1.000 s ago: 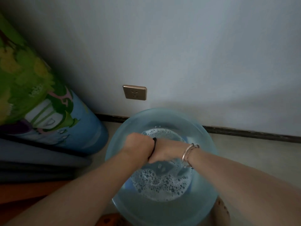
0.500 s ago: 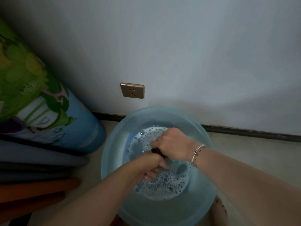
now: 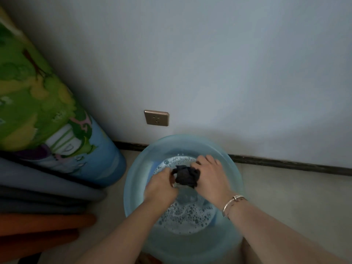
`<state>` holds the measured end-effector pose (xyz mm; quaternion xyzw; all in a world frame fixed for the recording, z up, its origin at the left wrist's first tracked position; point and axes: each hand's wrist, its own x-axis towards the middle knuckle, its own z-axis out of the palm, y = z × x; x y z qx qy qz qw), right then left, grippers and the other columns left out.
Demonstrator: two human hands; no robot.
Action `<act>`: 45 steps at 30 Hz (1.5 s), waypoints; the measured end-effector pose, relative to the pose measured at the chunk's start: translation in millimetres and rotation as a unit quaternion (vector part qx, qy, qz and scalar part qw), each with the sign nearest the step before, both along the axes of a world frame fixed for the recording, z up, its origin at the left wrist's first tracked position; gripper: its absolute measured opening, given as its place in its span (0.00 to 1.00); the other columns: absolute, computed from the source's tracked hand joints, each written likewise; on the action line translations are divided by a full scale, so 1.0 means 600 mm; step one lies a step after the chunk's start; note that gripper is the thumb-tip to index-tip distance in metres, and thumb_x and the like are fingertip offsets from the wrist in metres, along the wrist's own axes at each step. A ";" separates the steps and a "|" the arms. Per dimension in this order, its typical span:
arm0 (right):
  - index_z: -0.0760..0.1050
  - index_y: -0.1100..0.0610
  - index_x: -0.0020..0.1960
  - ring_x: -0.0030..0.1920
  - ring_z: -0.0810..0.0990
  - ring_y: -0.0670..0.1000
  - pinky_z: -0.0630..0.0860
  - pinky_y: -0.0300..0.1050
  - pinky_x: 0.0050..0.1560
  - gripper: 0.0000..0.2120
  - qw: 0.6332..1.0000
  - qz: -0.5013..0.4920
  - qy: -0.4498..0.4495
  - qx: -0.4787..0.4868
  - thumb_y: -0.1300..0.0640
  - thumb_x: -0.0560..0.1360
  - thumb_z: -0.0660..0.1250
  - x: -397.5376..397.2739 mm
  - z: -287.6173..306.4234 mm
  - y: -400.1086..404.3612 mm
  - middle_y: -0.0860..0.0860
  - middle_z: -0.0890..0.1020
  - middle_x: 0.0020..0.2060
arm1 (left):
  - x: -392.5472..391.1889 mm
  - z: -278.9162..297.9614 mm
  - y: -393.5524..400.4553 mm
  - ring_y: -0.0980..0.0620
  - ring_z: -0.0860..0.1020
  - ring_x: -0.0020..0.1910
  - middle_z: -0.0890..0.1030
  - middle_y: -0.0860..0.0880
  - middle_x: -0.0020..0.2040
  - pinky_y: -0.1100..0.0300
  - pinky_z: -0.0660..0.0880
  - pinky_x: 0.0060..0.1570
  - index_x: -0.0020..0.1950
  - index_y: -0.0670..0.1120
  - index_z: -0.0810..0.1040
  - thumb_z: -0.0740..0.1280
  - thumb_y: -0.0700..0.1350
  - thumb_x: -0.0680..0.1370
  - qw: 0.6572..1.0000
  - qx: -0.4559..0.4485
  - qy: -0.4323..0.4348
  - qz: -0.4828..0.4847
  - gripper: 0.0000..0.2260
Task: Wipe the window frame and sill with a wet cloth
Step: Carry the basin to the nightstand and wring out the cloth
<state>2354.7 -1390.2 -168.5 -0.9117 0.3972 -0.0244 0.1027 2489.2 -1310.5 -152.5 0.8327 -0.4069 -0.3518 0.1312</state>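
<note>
Grip, left: my left hand (image 3: 162, 185) held the left end of the dark cloth (image 3: 185, 177), fingers curled round it; the fingertips were hidden under the hand.
Grip, right: my right hand (image 3: 211, 178) held the right end of the cloth, fingers folded over its top edge.
Cloth: it was bunched into a dark wad between my two hands, above the water. Its colour read as black or deep blue; the dim light did not let me tell which, and its folds could not be made out.
Bracelet: a thin metal bracelet (image 3: 233, 203) sat on my right wrist.
Basin: a translucent blue basin (image 3: 133, 180) lay under my hands, holding soapy water (image 3: 188, 216) with a ring of bubbles. Its near rim was partly covered by my forearms.
Floor: the basin stood on a pale floor (image 3: 285, 191), close to the wall (image 3: 209, 63).
Wall: a bronze socket (image 3: 156, 118) sat just above the dark skirting (image 3: 285, 164).
Left side: a rolled printed mat (image 3: 47, 111) leaned beside the basin, cut off by the frame edge; grey and orange rolls (image 3: 38, 210) lay below it, blurred.
</note>
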 end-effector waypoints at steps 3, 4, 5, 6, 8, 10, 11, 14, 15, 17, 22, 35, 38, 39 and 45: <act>0.78 0.49 0.54 0.60 0.68 0.53 0.64 0.47 0.60 0.14 0.993 -0.111 -0.004 0.044 0.53 0.68 0.69 -0.023 0.023 0.009 0.48 0.72 0.57 | 0.020 0.023 0.034 0.50 0.71 0.52 0.74 0.53 0.49 0.57 0.70 0.51 0.45 0.52 0.68 0.67 0.42 0.70 0.995 -0.037 -0.094 0.001 0.10; 0.78 0.48 0.55 0.64 0.66 0.53 0.62 0.48 0.65 0.15 0.988 -0.143 -0.009 0.055 0.53 0.68 0.69 -0.028 0.030 0.010 0.48 0.70 0.61 | 0.026 0.028 0.045 0.50 0.69 0.55 0.72 0.53 0.52 0.57 0.69 0.54 0.47 0.53 0.67 0.67 0.43 0.71 0.991 -0.038 -0.125 0.003 0.11; 0.78 0.47 0.57 0.67 0.64 0.53 0.60 0.49 0.68 0.17 0.983 -0.171 -0.007 0.068 0.52 0.68 0.69 -0.034 0.031 0.011 0.48 0.68 0.65 | 0.031 0.027 0.056 0.49 0.66 0.56 0.70 0.53 0.54 0.56 0.67 0.56 0.49 0.53 0.66 0.67 0.44 0.71 0.989 -0.032 -0.146 0.009 0.12; 0.78 0.47 0.58 0.69 0.61 0.54 0.58 0.50 0.70 0.17 0.978 -0.195 -0.007 0.075 0.51 0.69 0.68 -0.040 0.037 0.011 0.48 0.67 0.68 | 0.035 0.032 0.063 0.48 0.65 0.58 0.67 0.52 0.56 0.55 0.67 0.58 0.51 0.53 0.66 0.68 0.44 0.71 0.987 -0.030 -0.159 0.020 0.14; 0.77 0.47 0.59 0.72 0.58 0.55 0.56 0.53 0.72 0.18 0.968 -0.233 -0.007 0.093 0.51 0.69 0.68 -0.051 0.042 0.009 0.50 0.64 0.71 | 0.042 0.033 0.075 0.47 0.62 0.59 0.63 0.51 0.59 0.52 0.67 0.61 0.55 0.52 0.64 0.70 0.43 0.70 0.986 -0.013 -0.156 0.052 0.19; 0.76 0.51 0.61 0.73 0.58 0.56 0.59 0.55 0.71 0.20 0.956 -0.267 -0.026 0.118 0.52 0.70 0.69 -0.058 0.048 0.007 0.52 0.62 0.73 | 0.049 0.038 0.081 0.44 0.61 0.61 0.60 0.49 0.62 0.50 0.68 0.60 0.58 0.51 0.62 0.70 0.40 0.69 0.985 -0.003 -0.146 0.089 0.23; 0.75 0.54 0.63 0.72 0.60 0.56 0.63 0.55 0.70 0.22 0.946 -0.289 -0.041 0.140 0.54 0.70 0.70 -0.059 0.052 0.004 0.53 0.62 0.73 | 0.054 0.037 0.082 0.43 0.61 0.62 0.59 0.48 0.63 0.49 0.68 0.59 0.60 0.50 0.61 0.70 0.38 0.68 0.984 -0.002 -0.143 0.104 0.25; 0.71 0.62 0.64 0.63 0.73 0.57 0.74 0.49 0.59 0.24 0.924 -0.325 -0.065 0.191 0.59 0.70 0.70 -0.060 0.054 -0.008 0.55 0.68 0.70 | 0.065 0.031 0.081 0.36 0.65 0.63 0.61 0.42 0.66 0.46 0.67 0.60 0.66 0.45 0.59 0.65 0.31 0.68 0.985 0.002 -0.088 0.151 0.30; 0.72 0.60 0.64 0.62 0.74 0.57 0.74 0.47 0.57 0.22 0.927 -0.320 -0.050 0.190 0.58 0.70 0.69 -0.058 0.053 -0.012 0.56 0.68 0.69 | 0.069 0.028 0.079 0.35 0.68 0.63 0.62 0.40 0.67 0.46 0.68 0.59 0.68 0.43 0.57 0.64 0.30 0.69 0.985 0.010 -0.060 0.165 0.31; 0.74 0.52 0.60 0.61 0.72 0.58 0.72 0.47 0.56 0.17 0.943 -0.288 0.015 0.169 0.55 0.71 0.66 -0.056 0.047 -0.019 0.56 0.70 0.65 | 0.076 0.018 0.076 0.36 0.73 0.61 0.67 0.38 0.66 0.48 0.72 0.58 0.69 0.41 0.55 0.63 0.30 0.70 0.985 0.037 -0.039 0.161 0.31; 0.72 0.48 0.59 0.56 0.69 0.56 0.69 0.45 0.54 0.14 0.952 -0.257 0.099 0.134 0.51 0.74 0.64 -0.058 0.027 -0.025 0.53 0.70 0.55 | 0.073 0.000 0.066 0.37 0.69 0.65 0.67 0.39 0.67 0.48 0.69 0.63 0.71 0.40 0.58 0.62 0.32 0.73 0.986 0.067 -0.093 0.124 0.28; 0.74 0.51 0.56 0.36 0.73 0.54 0.63 0.41 0.28 0.09 0.955 -0.257 0.024 0.145 0.54 0.76 0.64 -0.094 0.019 -0.038 0.50 0.66 0.45 | 0.123 0.041 0.030 0.42 0.78 0.43 0.79 0.42 0.40 0.54 0.76 0.47 0.35 0.45 0.76 0.72 0.47 0.66 0.947 -0.029 0.111 0.301 0.07; 0.74 0.49 0.58 0.40 0.78 0.57 0.69 0.43 0.34 0.11 0.955 -0.259 0.003 0.144 0.52 0.76 0.64 -0.106 0.033 -0.046 0.52 0.70 0.45 | 0.117 0.054 0.030 0.46 0.78 0.38 0.80 0.44 0.38 0.55 0.75 0.43 0.36 0.47 0.78 0.70 0.35 0.71 0.931 -0.068 0.161 0.319 0.07; 0.74 0.48 0.59 0.42 0.79 0.57 0.69 0.44 0.35 0.12 0.956 -0.258 -0.002 0.142 0.52 0.75 0.64 -0.109 0.039 -0.048 0.52 0.71 0.46 | 0.114 0.062 0.031 0.46 0.78 0.37 0.80 0.43 0.37 0.56 0.76 0.42 0.38 0.45 0.79 0.68 0.33 0.71 0.928 -0.084 0.170 0.320 0.07; 0.75 0.47 0.59 0.47 0.80 0.59 0.72 0.45 0.40 0.14 0.960 -0.250 -0.024 0.124 0.55 0.74 0.63 -0.126 0.111 -0.060 0.51 0.71 0.42 | 0.091 0.124 0.031 0.41 0.81 0.42 0.83 0.40 0.44 0.54 0.78 0.39 0.50 0.44 0.80 0.63 0.27 0.70 0.879 -0.152 0.301 0.338 0.16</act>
